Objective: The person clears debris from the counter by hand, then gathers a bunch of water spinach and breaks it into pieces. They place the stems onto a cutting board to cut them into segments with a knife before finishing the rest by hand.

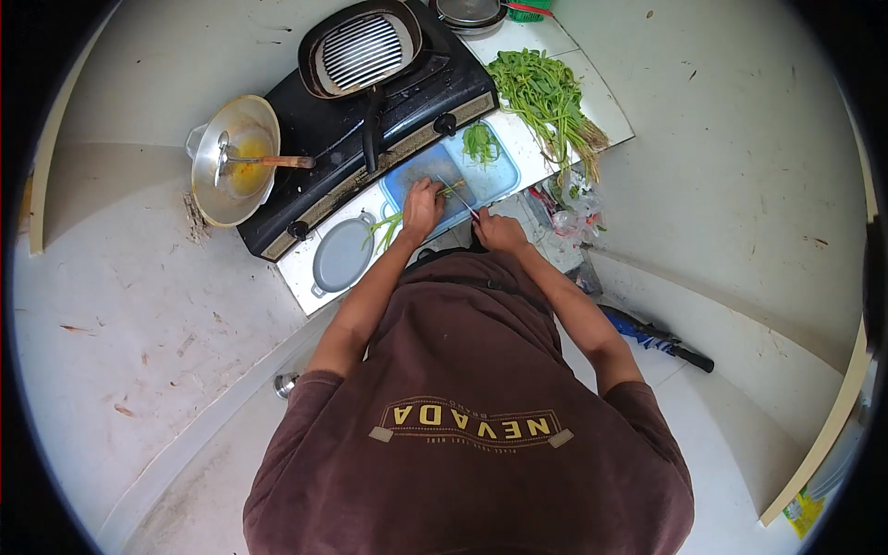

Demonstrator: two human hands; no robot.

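Note:
Over a blue cutting board (507, 178), my left hand (423, 209) is closed around a few stems of leafy greens (385, 227), whose leafy ends trail toward a grey plate. My right hand (500, 232) grips a knife (455, 195), its blade lying across the stem ends just right of my left fingers. A small pile of cut greens (481, 144) rests on the board's far right part. Beyond the board, a large bunch of leafy greens (541, 97) with roots attached lies on the white tiled counter (601, 97).
A black gas stove (305, 139) runs behind the board, bearing a grill pan (363, 51) and a wok (205, 185) with a wooden-handled ladle (277, 161). The grey plate (343, 254) sits left of my hands. A plastic bag (581, 217) is beneath the counter's right side.

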